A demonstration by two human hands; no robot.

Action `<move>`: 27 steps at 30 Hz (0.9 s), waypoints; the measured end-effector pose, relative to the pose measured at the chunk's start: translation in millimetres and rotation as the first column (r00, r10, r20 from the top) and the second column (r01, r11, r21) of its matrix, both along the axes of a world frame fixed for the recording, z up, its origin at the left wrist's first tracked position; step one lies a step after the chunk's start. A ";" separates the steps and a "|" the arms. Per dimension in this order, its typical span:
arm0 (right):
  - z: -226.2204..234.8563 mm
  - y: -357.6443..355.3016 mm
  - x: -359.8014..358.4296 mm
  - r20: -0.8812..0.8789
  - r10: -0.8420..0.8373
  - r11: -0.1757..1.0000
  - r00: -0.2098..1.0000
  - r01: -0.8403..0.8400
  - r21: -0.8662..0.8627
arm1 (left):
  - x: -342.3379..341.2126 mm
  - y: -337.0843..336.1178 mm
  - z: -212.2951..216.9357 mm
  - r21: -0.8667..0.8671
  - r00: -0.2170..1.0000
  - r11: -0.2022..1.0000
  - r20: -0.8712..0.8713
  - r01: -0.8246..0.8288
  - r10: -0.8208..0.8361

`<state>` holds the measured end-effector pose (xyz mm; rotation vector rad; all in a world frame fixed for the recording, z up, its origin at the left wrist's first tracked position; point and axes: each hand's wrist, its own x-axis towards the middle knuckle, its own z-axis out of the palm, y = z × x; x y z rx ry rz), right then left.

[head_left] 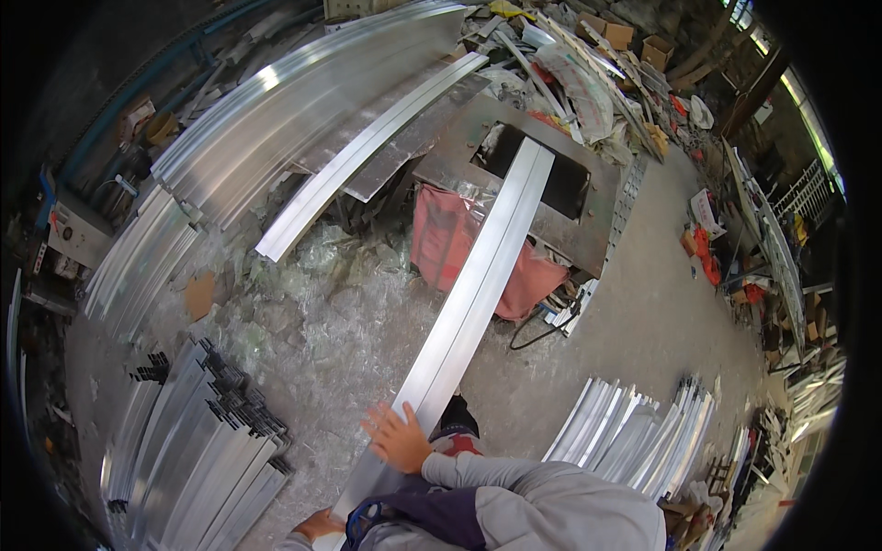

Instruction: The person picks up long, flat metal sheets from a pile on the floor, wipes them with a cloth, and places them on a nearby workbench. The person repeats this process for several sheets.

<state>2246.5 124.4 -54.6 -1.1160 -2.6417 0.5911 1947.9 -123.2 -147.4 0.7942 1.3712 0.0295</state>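
Observation:
A long silver aluminium profile with a groove along its length slopes from my body up to a metal-topped table. Its far end lies over the dark rectangular opening in the tabletop. My right hand rests on the profile's near part, fingers spread apart across its face. Lower down, at the left edge of the profile's near end, my left hand grips it; its fingers are partly hidden. A red cloth hangs from the table's near side, behind the profile.
Another long profile lies left of the table, beside a large stack of profiles. Bundles of profiles stand at lower left and lower right. Crumpled clear plastic film covers the floor. Scrap and boxes are piled at the back.

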 end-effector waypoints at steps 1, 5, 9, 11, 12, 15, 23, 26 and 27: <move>-4.3 -7.1 1.2 -0.030 0.016 1.000 0.999 -0.017 -0.017 | -0.4 -3.7 16.3 -0.047 0.999 0.999 -0.029 0.028 -0.029; -2.6 20.6 11.2 0.010 0.028 0.999 1.000 -0.028 0.017 | 6.4 21.9 5.7 -0.040 0.998 0.999 -0.059 0.024 -0.026; -12.4 158.6 69.4 0.088 -0.088 0.981 0.992 0.071 0.179 | 90.5 193.9 38.3 0.084 0.998 0.995 0.002 0.062 -0.062; -8.1 246.7 111.2 0.214 -0.207 0.939 0.955 0.132 0.319 | 139.3 283.9 26.7 0.245 0.986 0.970 0.156 0.011 -0.050; -6.8 289.0 134.2 0.348 -0.251 0.927 0.903 0.122 0.354 | 164.9 325.5 19.4 0.284 0.999 0.958 0.019 0.038 -0.045; 28.5 371.3 182.5 -0.094 -0.407 0.821 0.908 0.409 0.398 | 247.5 469.3 30.1 0.473 0.997 0.881 0.062 0.020 -0.055; 64.7 410.1 233.8 -0.321 -0.489 0.780 0.811 0.572 0.256 | 382.7 738.8 82.5 0.692 0.977 0.721 0.139 0.021 -0.161; 63.4 407.1 252.5 -0.334 -0.528 0.768 0.780 0.607 0.203 | 410.5 748.8 128.0 0.678 0.973 0.734 0.142 0.039 -0.182; 65.8 410.0 248.3 -0.348 -0.521 0.773 0.779 0.604 0.196 | 405.9 755.5 122.8 0.676 0.969 0.736 0.159 0.033 -0.189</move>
